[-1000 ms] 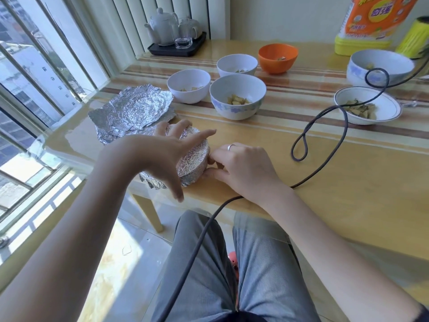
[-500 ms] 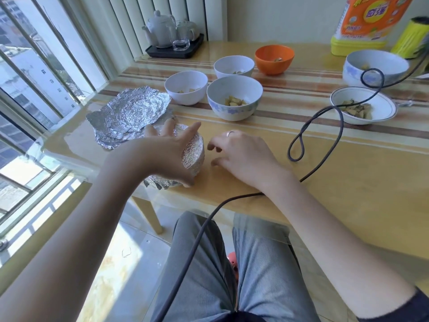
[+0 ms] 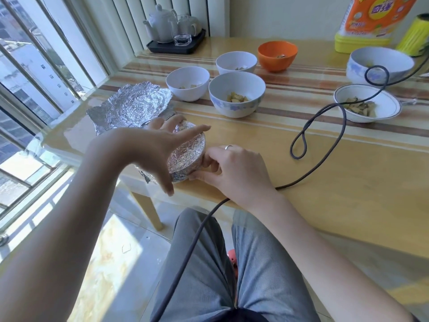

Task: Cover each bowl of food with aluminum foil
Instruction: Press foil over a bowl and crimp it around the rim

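- At the near table [image 3: 348, 205] edge: foil-wrapped bowl [image 3: 186, 156] sits between both hands
- Left hand [image 3: 153, 147] spread flat, fingers straight and apart, over the wrapped top
- Right hand [image 3: 232, 168] with fingers curled, pinching foil against the bowl's right side
- Just behind: loose crumpled foil sheets [image 3: 130, 108]
- Further back, uncovered: blue-patterned bowl [image 3: 236, 95], two white bowls [image 3: 188, 83] [image 3: 236, 62], orange bowl [image 3: 277, 53]
- Right side: shallow dish [image 3: 368, 103] with food; dark cable [image 3: 325, 135] looped across the tabletop
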`<state>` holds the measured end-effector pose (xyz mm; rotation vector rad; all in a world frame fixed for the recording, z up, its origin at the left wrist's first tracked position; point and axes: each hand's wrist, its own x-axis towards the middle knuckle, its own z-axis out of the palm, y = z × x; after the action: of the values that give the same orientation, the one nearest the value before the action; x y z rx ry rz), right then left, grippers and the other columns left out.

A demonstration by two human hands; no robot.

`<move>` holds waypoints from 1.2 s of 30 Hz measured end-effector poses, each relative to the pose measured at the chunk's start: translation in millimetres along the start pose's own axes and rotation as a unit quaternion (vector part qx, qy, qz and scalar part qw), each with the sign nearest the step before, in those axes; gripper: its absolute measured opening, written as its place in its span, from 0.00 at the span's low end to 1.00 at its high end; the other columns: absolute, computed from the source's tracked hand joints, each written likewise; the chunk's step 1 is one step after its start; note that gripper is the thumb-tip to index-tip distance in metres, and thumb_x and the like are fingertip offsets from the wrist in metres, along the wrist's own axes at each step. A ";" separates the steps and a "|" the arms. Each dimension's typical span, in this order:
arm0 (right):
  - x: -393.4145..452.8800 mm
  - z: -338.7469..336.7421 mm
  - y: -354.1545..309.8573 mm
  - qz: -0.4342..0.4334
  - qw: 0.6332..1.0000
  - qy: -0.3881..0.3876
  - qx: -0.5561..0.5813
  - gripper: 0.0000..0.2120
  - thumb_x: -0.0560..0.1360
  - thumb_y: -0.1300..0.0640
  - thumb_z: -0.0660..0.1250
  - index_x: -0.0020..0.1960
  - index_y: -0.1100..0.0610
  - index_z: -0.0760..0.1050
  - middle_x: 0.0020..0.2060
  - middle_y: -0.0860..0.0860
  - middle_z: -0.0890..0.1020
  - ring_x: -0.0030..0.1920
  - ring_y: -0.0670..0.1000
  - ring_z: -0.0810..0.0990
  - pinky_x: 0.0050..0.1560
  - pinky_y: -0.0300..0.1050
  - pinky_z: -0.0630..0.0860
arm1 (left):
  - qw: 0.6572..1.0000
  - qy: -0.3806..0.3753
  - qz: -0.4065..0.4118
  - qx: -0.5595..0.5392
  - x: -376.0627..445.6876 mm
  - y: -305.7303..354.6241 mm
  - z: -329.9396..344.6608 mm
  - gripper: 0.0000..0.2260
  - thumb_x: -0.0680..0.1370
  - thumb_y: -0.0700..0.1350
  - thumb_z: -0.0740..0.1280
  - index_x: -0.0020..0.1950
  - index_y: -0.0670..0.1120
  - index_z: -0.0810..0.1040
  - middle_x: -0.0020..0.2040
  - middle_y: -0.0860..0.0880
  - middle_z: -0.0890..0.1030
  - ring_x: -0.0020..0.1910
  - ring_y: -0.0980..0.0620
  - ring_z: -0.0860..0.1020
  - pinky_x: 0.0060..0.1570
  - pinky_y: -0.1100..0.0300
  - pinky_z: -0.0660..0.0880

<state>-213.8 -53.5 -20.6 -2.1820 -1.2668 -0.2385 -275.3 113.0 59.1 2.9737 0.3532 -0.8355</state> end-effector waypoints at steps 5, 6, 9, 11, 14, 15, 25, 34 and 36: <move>10.1 -6.8 2.6 0.006 0.997 -0.070 0.020 0.14 0.71 0.40 0.70 0.40 0.51 0.77 0.33 0.45 0.75 0.39 0.49 0.74 0.35 0.44 0.65 | 1.000 -0.002 -0.006 0.009 1.8 -1.0 0.9 0.63 0.59 0.54 0.82 0.63 0.79 0.29 0.77 0.52 0.33 0.77 0.43 0.38 0.72 0.36 0.55; 13.1 -8.2 3.8 0.009 0.996 -0.089 0.018 0.14 0.71 0.40 0.69 0.40 0.50 0.76 0.33 0.44 0.73 0.39 0.48 0.72 0.36 0.44 0.64 | 1.000 0.001 -0.007 0.010 1.5 -1.3 1.1 0.63 0.60 0.53 0.82 0.64 0.79 0.29 0.77 0.52 0.33 0.77 0.43 0.39 0.71 0.36 0.55; 23.1 -12.7 7.5 0.015 0.993 -0.113 -0.012 0.11 0.75 0.41 0.66 0.44 0.49 0.76 0.35 0.44 0.72 0.41 0.48 0.73 0.37 0.44 0.64 | 0.999 0.032 -0.032 -0.009 5.2 -1.7 4.9 0.59 0.63 0.54 0.80 0.71 0.74 0.33 0.78 0.50 0.38 0.76 0.38 0.45 0.71 0.38 0.60; 28.2 -16.0 10.3 0.025 0.993 -0.115 -0.030 0.09 0.77 0.42 0.64 0.50 0.46 0.77 0.39 0.44 0.76 0.44 0.49 0.75 0.39 0.44 0.66 | 0.996 0.047 -0.073 -0.016 9.1 1.9 5.6 0.59 0.62 0.61 0.78 0.72 0.70 0.32 0.79 0.46 0.40 0.75 0.33 0.49 0.70 0.37 0.60; 25.3 -21.7 13.1 0.043 0.991 -0.124 -0.038 0.12 0.77 0.44 0.64 0.58 0.45 0.73 0.48 0.45 0.79 0.50 0.49 0.77 0.43 0.45 0.69 | 0.996 0.010 -0.089 -0.023 4.5 1.3 0.4 0.66 0.49 0.72 0.74 0.66 0.73 0.24 0.78 0.45 0.32 0.76 0.30 0.44 0.73 0.36 0.52; 20.6 -23.2 13.1 0.047 0.990 -0.124 -0.036 0.14 0.76 0.42 0.66 0.59 0.46 0.72 0.48 0.45 0.78 0.51 0.49 0.77 0.44 0.45 0.69 | 0.996 -0.003 -0.076 -0.036 0.8 -1.9 -2.7 0.68 0.45 0.71 0.75 0.63 0.74 0.22 0.76 0.47 0.28 0.76 0.33 0.39 0.73 0.36 0.48; 6.8 -8.3 -14.5 0.058 0.996 -0.060 -0.043 0.23 0.69 0.30 0.65 0.49 0.49 0.74 0.42 0.46 0.80 0.47 0.52 0.79 0.40 0.44 0.62 | 1.000 0.007 0.008 -0.007 3.5 -5.7 0.6 0.63 0.61 0.48 0.82 0.68 0.75 0.31 0.77 0.56 0.34 0.77 0.44 0.37 0.72 0.38 0.54; 15.0 -12.4 -7.1 0.052 0.992 -0.114 -0.001 0.18 0.71 0.36 0.67 0.49 0.50 0.75 0.43 0.47 0.81 0.47 0.51 0.79 0.39 0.43 0.65 | 0.997 0.062 0.028 -0.026 2.5 -6.7 6.1 0.53 0.64 0.51 0.79 0.73 0.72 0.44 0.77 0.54 0.45 0.76 0.45 0.48 0.69 0.41 0.62; 16.2 -13.6 -5.6 0.050 0.991 -0.121 0.012 0.17 0.71 0.37 0.68 0.48 0.50 0.74 0.43 0.47 0.81 0.46 0.51 0.79 0.39 0.43 0.66 | 0.997 0.070 0.031 -0.028 2.6 -7.2 8.1 0.53 0.64 0.53 0.79 0.74 0.72 0.44 0.78 0.54 0.44 0.76 0.46 0.47 0.70 0.41 0.60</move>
<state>-208.1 -47.4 -0.3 -2.2975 -1.2760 0.0842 -278.9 119.8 51.1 2.9818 0.2831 -0.6044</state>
